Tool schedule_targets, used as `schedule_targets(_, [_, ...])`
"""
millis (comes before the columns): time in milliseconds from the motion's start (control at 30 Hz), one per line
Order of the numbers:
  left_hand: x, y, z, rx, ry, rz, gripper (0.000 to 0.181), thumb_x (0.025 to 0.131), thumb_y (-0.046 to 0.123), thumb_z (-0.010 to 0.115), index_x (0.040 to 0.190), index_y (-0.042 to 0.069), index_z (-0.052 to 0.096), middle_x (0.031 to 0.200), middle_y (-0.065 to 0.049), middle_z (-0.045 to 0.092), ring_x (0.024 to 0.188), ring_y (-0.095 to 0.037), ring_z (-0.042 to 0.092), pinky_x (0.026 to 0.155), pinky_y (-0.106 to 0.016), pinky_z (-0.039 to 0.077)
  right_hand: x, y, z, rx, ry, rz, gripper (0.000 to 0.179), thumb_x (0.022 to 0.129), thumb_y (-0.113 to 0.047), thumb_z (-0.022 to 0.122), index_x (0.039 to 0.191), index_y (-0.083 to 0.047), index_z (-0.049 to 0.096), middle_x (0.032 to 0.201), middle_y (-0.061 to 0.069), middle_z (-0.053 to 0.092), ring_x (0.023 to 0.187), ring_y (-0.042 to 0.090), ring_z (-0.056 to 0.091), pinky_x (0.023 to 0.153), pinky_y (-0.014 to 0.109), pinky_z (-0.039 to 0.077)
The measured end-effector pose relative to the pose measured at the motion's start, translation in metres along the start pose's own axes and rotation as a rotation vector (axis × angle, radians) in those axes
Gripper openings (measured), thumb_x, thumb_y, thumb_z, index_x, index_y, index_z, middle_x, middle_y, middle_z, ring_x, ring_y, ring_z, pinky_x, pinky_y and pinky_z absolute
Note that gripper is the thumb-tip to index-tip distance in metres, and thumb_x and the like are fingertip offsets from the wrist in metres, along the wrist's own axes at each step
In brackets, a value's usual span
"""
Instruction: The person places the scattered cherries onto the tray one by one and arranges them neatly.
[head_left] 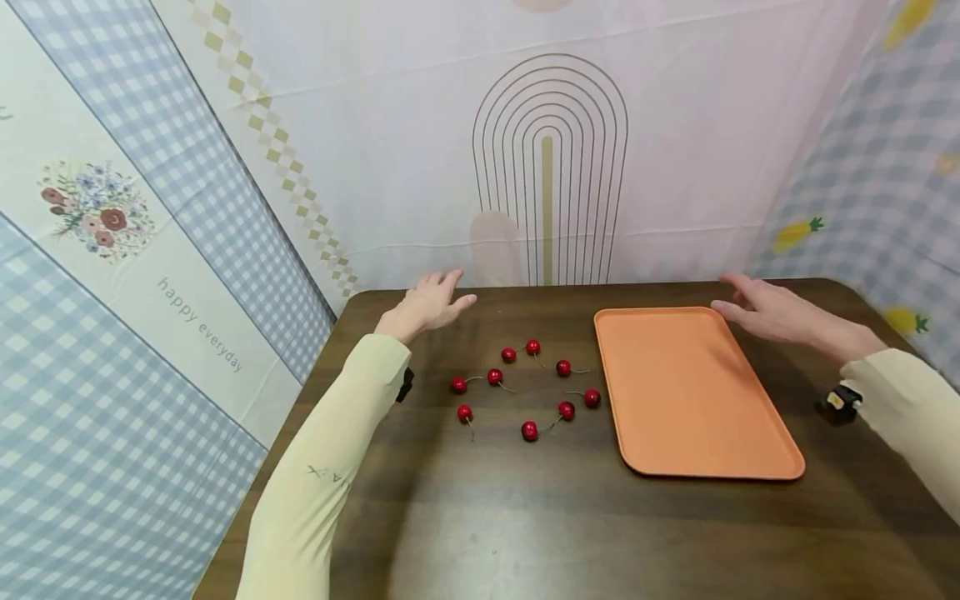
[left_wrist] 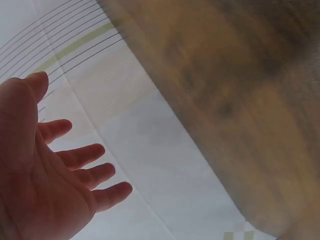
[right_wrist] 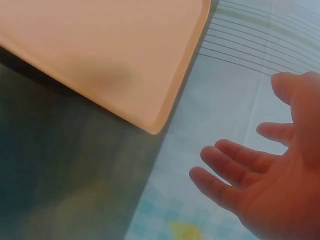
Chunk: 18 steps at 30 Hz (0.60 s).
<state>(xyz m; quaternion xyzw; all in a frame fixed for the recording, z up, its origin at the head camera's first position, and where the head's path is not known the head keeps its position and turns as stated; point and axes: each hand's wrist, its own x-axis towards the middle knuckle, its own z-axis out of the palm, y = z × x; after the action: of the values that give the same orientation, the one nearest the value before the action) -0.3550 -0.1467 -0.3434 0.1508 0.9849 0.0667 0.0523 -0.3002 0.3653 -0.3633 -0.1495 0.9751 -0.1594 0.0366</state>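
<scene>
My left hand point(head_left: 427, 305) hovers over the far left part of the table with its fingers spread, holding nothing. In the left wrist view that hand point(left_wrist: 55, 170) shows its palm and loosely extended fingers. My right hand point(head_left: 780, 312) is held above the far right corner of an orange tray point(head_left: 697, 392), its fingers relaxed around no object. The right wrist view shows this hand point(right_wrist: 270, 175) apart from the tray's corner point(right_wrist: 155, 122). Several red cherries point(head_left: 495, 377) with green stems lie scattered on the table left of the tray, one cherry point(head_left: 592, 398) close to its left rim.
The dark wooden table point(head_left: 480, 517) ends at a white curtain point(head_left: 405, 167) printed with arches. Blue checked cloth hangs at the left point(head_left: 97, 400) and the right point(head_left: 885, 200). Dark wrist cameras point(head_left: 842, 404) sit at both sleeves.
</scene>
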Motion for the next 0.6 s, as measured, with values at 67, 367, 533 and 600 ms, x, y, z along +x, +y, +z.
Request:
schedule_targets(67, [-0.003, -0.002, 0.004, -0.02, -0.012, 0.0, 0.07, 0.101, 0.055, 0.037, 0.156, 0.014, 0.021, 0.159, -0.018, 0.026, 0.147, -0.04, 0.024, 0.113, -0.063, 0.026, -0.003, 0.003, 0.005, 0.0, 0.008, 0.007, 0.069, 0.103, -0.045, 0.043, 0.145, 0.007, 0.03, 0.118, 0.033, 0.058, 0.102, 0.044, 0.06, 0.082, 0.057, 0.047])
schedule_targets(367, [-0.014, -0.007, 0.026, -0.046, -0.067, 0.054, 0.062, 0.1, 0.048, 0.047, 0.149, 0.011, 0.037, 0.149, -0.019, 0.042, 0.139, -0.039, 0.039, 0.112, -0.053, 0.035, -0.02, 0.017, 0.027, 0.045, 0.0, 0.037, 0.057, 0.102, -0.039, 0.047, 0.138, 0.004, 0.041, 0.105, 0.022, 0.065, 0.09, 0.032, 0.064, 0.073, 0.047, 0.05])
schedule_targets(533, [-0.019, 0.0, 0.031, -0.038, -0.086, 0.116, 0.055, 0.099, 0.038, 0.055, 0.143, 0.006, 0.045, 0.141, -0.017, 0.051, 0.132, -0.033, 0.048, 0.11, -0.047, 0.039, -0.027, 0.021, 0.035, 0.094, -0.013, 0.063, 0.053, 0.102, -0.038, 0.049, 0.138, 0.0, 0.043, 0.101, 0.017, 0.066, 0.078, 0.022, 0.063, 0.063, 0.035, 0.048])
schedule_targets(600, [-0.022, 0.005, 0.033, -0.037, -0.106, 0.133, 0.055, 0.098, 0.035, 0.058, 0.143, 0.006, 0.045, 0.14, -0.017, 0.053, 0.13, -0.031, 0.051, 0.11, -0.045, 0.04, -0.03, 0.023, 0.037, 0.135, -0.019, 0.074, 0.053, 0.101, -0.037, 0.051, 0.139, -0.001, 0.043, 0.1, 0.016, 0.066, 0.075, 0.02, 0.062, 0.061, 0.033, 0.049])
